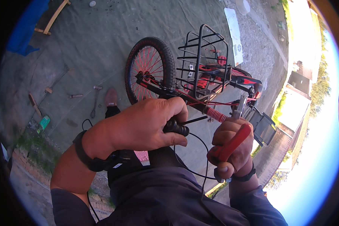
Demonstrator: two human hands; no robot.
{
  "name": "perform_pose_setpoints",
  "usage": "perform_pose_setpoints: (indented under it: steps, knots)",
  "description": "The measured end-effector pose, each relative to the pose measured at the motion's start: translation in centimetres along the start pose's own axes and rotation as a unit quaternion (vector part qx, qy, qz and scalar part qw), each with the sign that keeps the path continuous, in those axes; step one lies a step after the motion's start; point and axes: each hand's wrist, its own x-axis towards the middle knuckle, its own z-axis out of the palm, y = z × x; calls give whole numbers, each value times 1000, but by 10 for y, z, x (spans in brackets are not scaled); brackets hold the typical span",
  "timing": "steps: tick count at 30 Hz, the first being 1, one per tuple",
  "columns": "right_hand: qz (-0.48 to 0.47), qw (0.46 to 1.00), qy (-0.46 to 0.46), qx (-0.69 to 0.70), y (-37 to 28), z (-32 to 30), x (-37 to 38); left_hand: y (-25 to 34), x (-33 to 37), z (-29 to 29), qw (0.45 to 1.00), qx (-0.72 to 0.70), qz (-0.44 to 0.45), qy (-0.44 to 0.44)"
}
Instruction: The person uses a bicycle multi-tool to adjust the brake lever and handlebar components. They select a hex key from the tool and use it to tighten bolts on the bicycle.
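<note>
My left hand (139, 122) is closed around a black ribbed handlebar grip (179, 129), its end poking out between thumb and fingers. To the right, my right hand (231, 141) is closed around a tool with a curved red handle (235, 142); a silver metal part (240, 107) shows above the fist. The fingers hide the tool's middle, so I cannot tell its exact kind. A thin black cable (205, 147) loops between the two hands. Beyond them is a red and black bicycle with a knobby tyre (170, 67), red spokes and a black wire basket (202, 37).
Left of the bicycle, a long metal tool (95, 101), wood pieces (34, 104) and a green packet (43, 123) lie on the grey ground sheet (101, 49). A blue tarp (24, 30) hangs at far left. A white panel (233, 35) lies beyond the basket.
</note>
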Motion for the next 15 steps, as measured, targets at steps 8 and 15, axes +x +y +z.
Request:
perform_pose_setpoints:
  steps: [8,15]
  knots:
    - [-26,998,52,37,4,8,5,-41,-15,28,774,-600,-129,156]
    - [-12,998,46,35,0,6,7,-50,-26,27,702,-680,-111,179]
